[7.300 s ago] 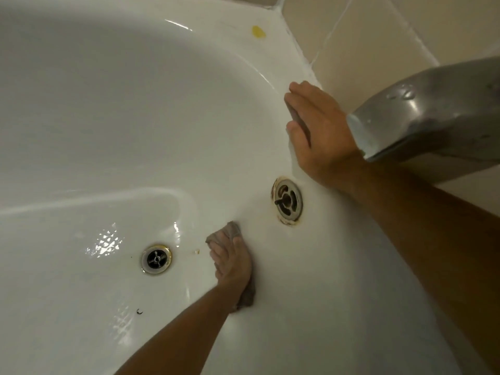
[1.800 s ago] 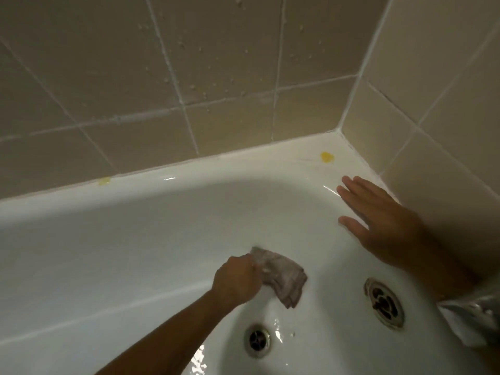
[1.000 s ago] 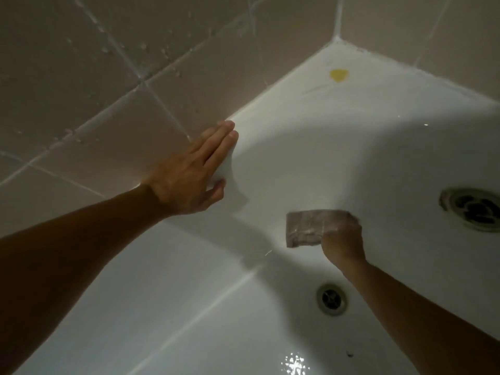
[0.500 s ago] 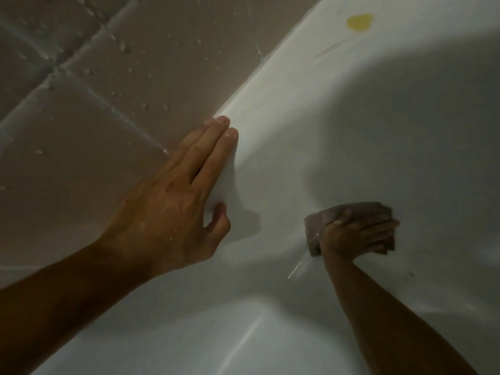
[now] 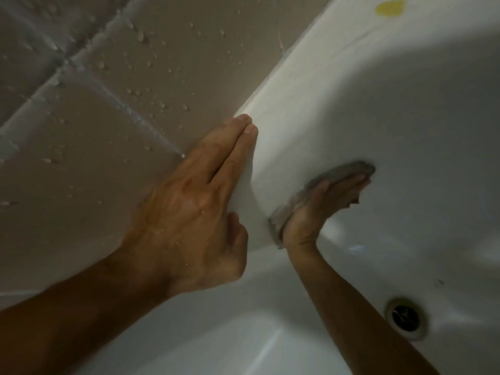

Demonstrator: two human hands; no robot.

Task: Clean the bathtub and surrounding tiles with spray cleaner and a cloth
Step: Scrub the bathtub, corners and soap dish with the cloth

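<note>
Right hand (image 5: 322, 204): fingers extended and close together, palm pressed flat against a grey-brown cloth (image 5: 332, 177), which it pins to the inner wall of the white bathtub (image 5: 405, 117). The cloth is bunched beneath the palm and shows past the fingertips and past the heel of the hand; the hand is somewhat blurred, so whether the thumb hooks the cloth's edge cannot be told. The right forearm runs from the lower right corner up to the wrist.

Left hand (image 5: 197, 212): spread flat, fingers straight and held together, resting on the tub's rim where it meets the wall; it grips nothing. The thumb lies apart from the fingers, on the rim's inner edge. Small droplets sit on the back of this hand. It lies just beside the right hand, to its left and slightly nearer the camera, not touching it.

Beyond the left hand: beige wall tiles (image 5: 89, 163) with pale grout lines, dotted with water droplets, directly adjoining the rim.

Beyond the right hand's fingertips, far along the rim: a yellow spot (image 5: 389, 8) on the white surface.

Below the right forearm, on the tub floor: a round metal drain (image 5: 407, 318) with a discoloured ring, well apart from the cloth.
</note>
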